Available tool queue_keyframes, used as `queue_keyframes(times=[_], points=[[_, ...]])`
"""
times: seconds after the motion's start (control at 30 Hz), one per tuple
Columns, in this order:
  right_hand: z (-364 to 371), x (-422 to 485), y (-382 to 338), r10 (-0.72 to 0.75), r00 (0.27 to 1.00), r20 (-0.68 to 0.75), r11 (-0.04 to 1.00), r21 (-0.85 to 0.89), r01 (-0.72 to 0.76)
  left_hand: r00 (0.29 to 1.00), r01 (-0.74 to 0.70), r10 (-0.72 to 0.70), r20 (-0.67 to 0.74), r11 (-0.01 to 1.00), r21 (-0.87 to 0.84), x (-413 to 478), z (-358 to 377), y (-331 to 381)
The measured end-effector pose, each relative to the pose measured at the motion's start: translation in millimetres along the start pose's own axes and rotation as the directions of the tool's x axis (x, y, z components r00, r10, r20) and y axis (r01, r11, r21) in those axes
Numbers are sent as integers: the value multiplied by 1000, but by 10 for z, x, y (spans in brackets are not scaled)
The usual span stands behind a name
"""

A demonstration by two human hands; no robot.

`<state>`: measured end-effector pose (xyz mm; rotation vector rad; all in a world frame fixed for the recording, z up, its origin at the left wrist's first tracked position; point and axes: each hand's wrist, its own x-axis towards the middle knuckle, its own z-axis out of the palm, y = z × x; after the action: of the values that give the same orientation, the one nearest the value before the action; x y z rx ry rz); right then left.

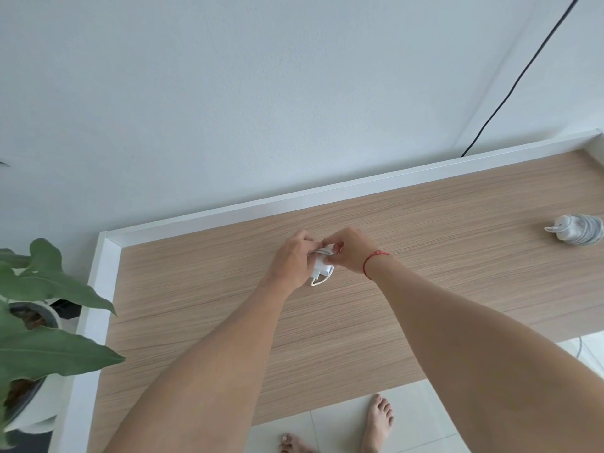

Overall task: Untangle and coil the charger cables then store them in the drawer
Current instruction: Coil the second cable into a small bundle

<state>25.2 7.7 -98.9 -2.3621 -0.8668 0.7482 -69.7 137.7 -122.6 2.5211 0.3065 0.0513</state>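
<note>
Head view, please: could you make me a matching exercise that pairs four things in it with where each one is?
Things:
1. white charger
2. coiled charger
3. black cable
4. plant

Places:
A. runs down the wall behind the desk
B. lies alone near the desk's right end
C. stands beside the desk's left edge
D. gripped by the left hand and right hand above the desk

Pairs: 1-D, 2-B, 3-A, 4-C.

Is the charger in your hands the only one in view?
No: a second coiled white charger lies alone at the far right of the wooden desktop.
</note>
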Motion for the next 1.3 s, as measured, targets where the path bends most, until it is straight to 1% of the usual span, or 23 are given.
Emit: queue_keyframes(times=[0.07, 0.2, 0.27, 0.43, 0.57, 0.63, 0.73, 0.8, 0.83, 0.9, 0.93, 0.97, 1.0, 1.07, 1.13, 1.2, 1.3], points=[[25, -3, 8, 5, 1000, -5, 1000, 5, -5, 1000, 24, -24, 4, 999, -42, 4, 12, -15], [63, -16, 29, 19, 999, -26, 1000, -22, -19, 989, 137, -144, -33, 980, -147, 19, -8, -49], [67, -34, 20, -3, 999, -39, 999, -43, 1, 983, 172, -183, -33, 962, -212, 18, -36, -53], [152, -57, -17, -46, 995, -86, 990, -139, 34, 965, 248, -263, -12, 923, -293, 16, -52, -29], [172, -32, -23, -47, 993, -110, 990, -134, 32, 958, 269, -288, -11, 908, -320, -15, -53, -2], [158, -38, -19, -36, 993, -114, 993, -116, 23, 944, 309, -329, 8, 875, -373, -42, -57, -4], [166, -92, 16, 15, 990, -139, 1000, -14, -17, 896, 399, -440, 57, 742, -539, -88, -30, -13], [220, -155, 53, 96, 984, -149, 991, 111, -79, 876, 414, -479, 48, 699, -583, -97, 15, -13], [255, -181, 80, 156, 977, -145, 970, 209, -124, 860, 425, -508, 46, 664, -615, -97, 32, -3], [298, -228, 95, 280, 955, -95, 892, 394, -222, 813, 465, -576, 83, 557, -688, -95, 46, 54], [309, -234, 91, 314, 948, -57, 852, 457, -255, 789, 487, -601, 126, 489, -724, -92, 45, 87], [320, -225, 92, 321, 947, -19, 821, 505, -268, 771, 509, -611, 177, 426, -748, -91, 37, 127], [313, -225, 76, 311, 950, 17, 802, 531, -272, 762, 527, -608, 222, 383, -759, -91, 28, 171], [282, -240, 55, 304, 951, 53, 784, 553, -281, 761, 547, -595, 260, 373, -749, -85, 17, 287], [208, -275, 81, 313, 948, 59, 774, 563, -290, 756, 552, -603, 255, 377, -743, -73, 8, 410], [64, -341, 147, 318, 947, 46, 769, 572, -286, 761, 556, -599, 250, 403, -727, -30, 2, 567], [-288, -471, 322, 318, 948, 4, 777, 572, -263, 791, 538, -566, 231, 465, -703, 127, 31, 898]])
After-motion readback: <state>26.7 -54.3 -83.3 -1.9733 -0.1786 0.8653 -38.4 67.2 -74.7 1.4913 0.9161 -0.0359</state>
